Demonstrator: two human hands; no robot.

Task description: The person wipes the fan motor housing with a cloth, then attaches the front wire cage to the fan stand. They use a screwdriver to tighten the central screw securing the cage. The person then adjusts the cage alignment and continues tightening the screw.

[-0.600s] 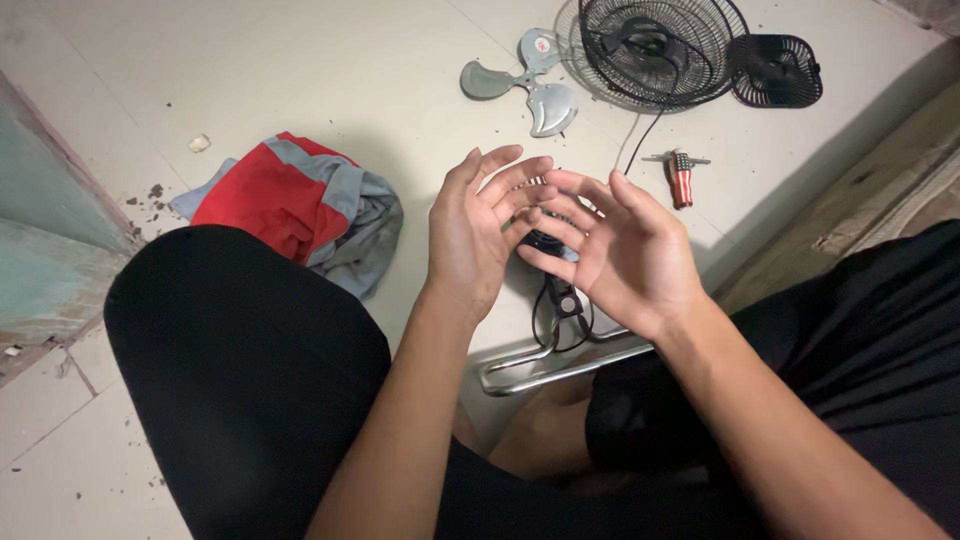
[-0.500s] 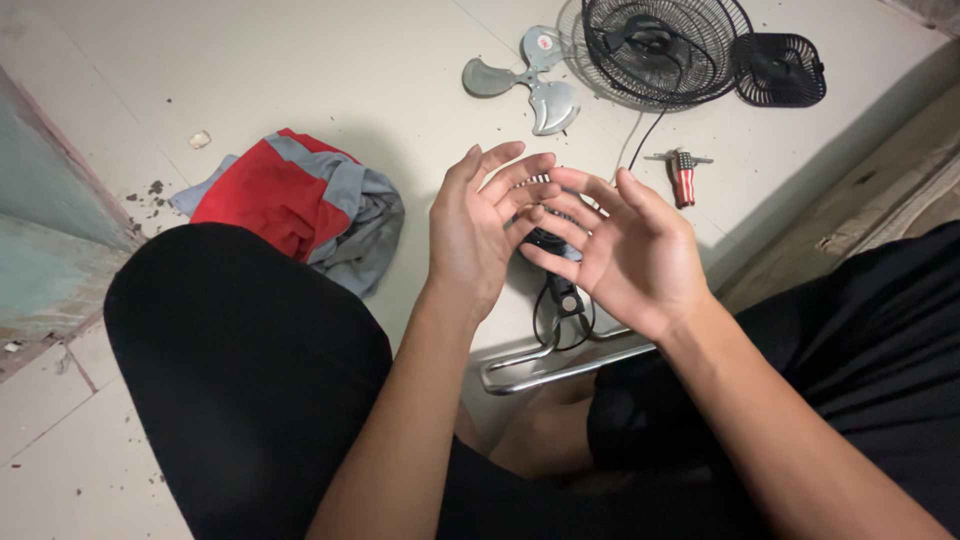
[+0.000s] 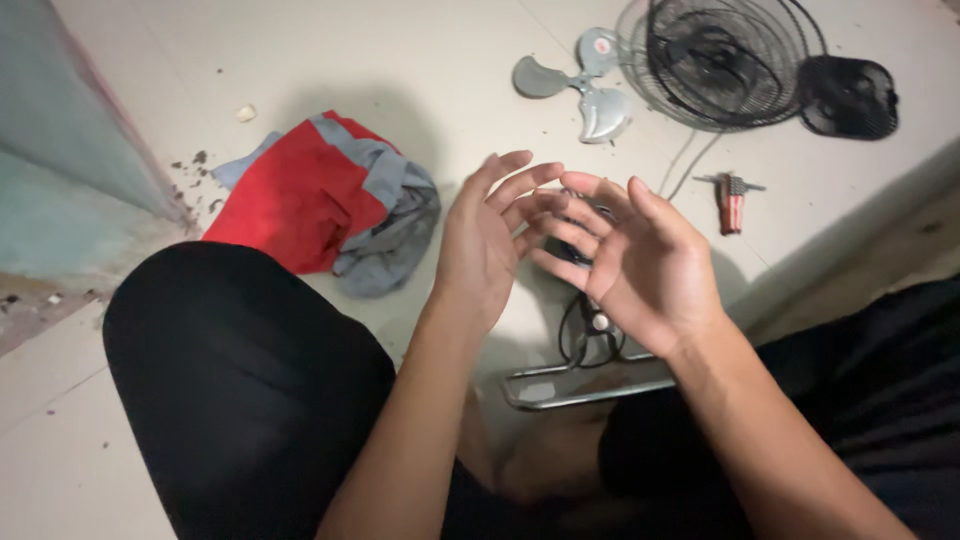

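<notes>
My left hand (image 3: 485, 245) and my right hand (image 3: 645, 265) are raised in front of me, palms turned toward each other, fingers spread and fingertips touching or nearly touching. Neither hand holds anything. Below and behind them on the pale floor lies a pair of black-handled pliers (image 3: 590, 325) with a dark cord, partly hidden by my right hand. A chrome metal bar (image 3: 570, 385) lies just under the pliers, near my knees.
A red and grey cloth (image 3: 325, 200) is heaped on the floor to the left. At the back lie a grey fan blade (image 3: 580, 85), a wire fan guard (image 3: 725, 60), a black round grille (image 3: 850, 95) and a striped-handled screwdriver (image 3: 733, 200). A teal wall (image 3: 60, 170) stands left.
The view has shifted, so everything sits a little further right and lower in frame. My hands keep the same open, facing pose, fingers almost unchanged.
</notes>
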